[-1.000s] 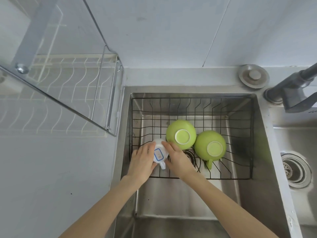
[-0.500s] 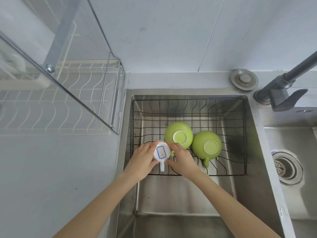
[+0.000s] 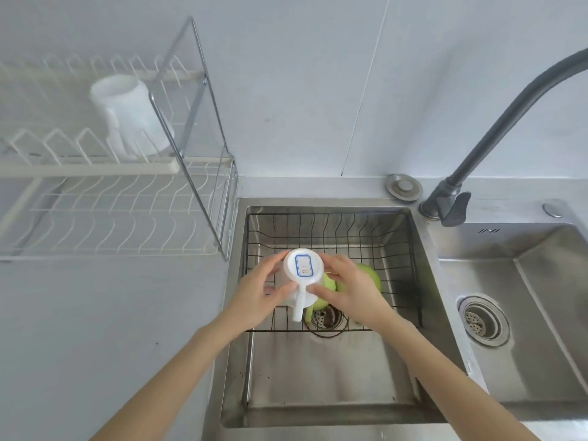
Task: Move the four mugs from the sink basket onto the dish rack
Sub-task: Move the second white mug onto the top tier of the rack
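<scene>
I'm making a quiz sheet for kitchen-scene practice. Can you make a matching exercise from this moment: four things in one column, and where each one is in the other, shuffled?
Things:
1. white mug with blue label
2. plain white mug
3. green mugs
4. faucet

Places:
A. in the sink basket, partly hidden behind the right hand
B. on the upper tier of the dish rack
C. mounted between the two sink bowls
D. held upside down between left hand and right hand, above the basket

Pairs: 1-D, 2-B, 3-A, 4-C
</scene>
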### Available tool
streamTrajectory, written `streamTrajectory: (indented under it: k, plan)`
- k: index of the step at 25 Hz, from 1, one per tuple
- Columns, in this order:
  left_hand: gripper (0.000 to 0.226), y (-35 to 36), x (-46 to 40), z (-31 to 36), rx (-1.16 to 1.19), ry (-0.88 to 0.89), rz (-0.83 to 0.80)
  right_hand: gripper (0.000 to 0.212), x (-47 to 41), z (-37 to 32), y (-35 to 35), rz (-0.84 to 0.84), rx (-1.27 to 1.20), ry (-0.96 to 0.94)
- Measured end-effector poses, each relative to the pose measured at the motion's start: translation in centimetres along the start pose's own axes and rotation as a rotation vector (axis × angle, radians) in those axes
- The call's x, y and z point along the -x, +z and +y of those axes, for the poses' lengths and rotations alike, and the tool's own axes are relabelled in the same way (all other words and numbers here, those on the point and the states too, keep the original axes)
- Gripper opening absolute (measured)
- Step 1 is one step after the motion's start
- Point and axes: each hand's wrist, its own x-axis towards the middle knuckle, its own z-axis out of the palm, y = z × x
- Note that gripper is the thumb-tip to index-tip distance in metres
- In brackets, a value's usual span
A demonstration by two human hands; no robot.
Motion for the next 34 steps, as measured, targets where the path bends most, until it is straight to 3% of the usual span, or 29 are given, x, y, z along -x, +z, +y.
streamTrajectory:
  k: [11, 17, 23, 34]
  plan:
    - [0.042, -6.2, 5.1, 8.7, 0.146, 0.287, 0.158, 0.059, 3.6, -11.4, -3.2, 0.142, 0.105, -0.290]
    - [0.053, -11.2, 7.3, 11.4, 0.121, 0.392, 0.137, 0.058, 4.7, -17.6, -4.1, 0.193, 0.118, -0.364]
    - [0.057, -17.0, 8.4, 12.5, 0.133, 0.431, 0.143, 0.046, 3.7, -23.9, -3.4, 0.198, 0.066, -0.396]
    - [0.060, -27.7, 8.1, 12.7, 0.054, 0.492, 0.229, 0.048, -1.5, -33.0, -0.3, 0.158, 0.114, -0.444]
